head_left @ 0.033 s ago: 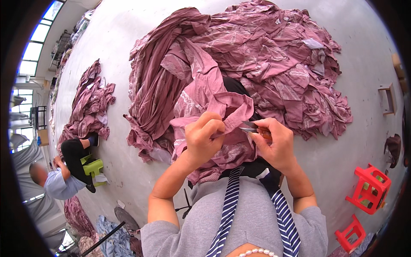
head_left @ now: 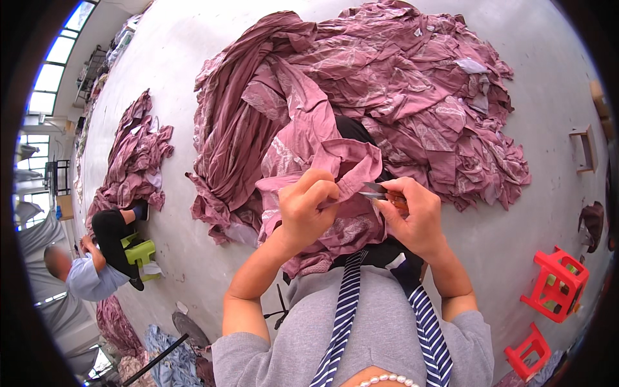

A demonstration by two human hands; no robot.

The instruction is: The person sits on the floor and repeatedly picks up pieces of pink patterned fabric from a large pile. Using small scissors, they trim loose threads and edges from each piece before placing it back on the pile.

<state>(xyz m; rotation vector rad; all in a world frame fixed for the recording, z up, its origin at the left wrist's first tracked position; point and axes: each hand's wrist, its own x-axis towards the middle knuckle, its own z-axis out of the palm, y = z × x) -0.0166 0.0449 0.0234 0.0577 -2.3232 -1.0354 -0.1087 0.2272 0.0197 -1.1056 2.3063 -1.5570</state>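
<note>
A dusty-pink patterned cloth lies over my lap, its upper part raised in a folded loop. My left hand is closed on the edge of that loop, thumb and fingers pinched together. In my right hand is a pair of thread snips, gripped between thumb and fingers. Their dark blades stand slightly apart and point left, just beside the fold. The snips' orange-brown handle is mostly hidden by my fingers.
Beyond my knees spreads a large heap of the same pink cloth. At left, a person sits on a green stool by a smaller pink pile. Red plastic stools stand at right. A dark pole crosses the lower left.
</note>
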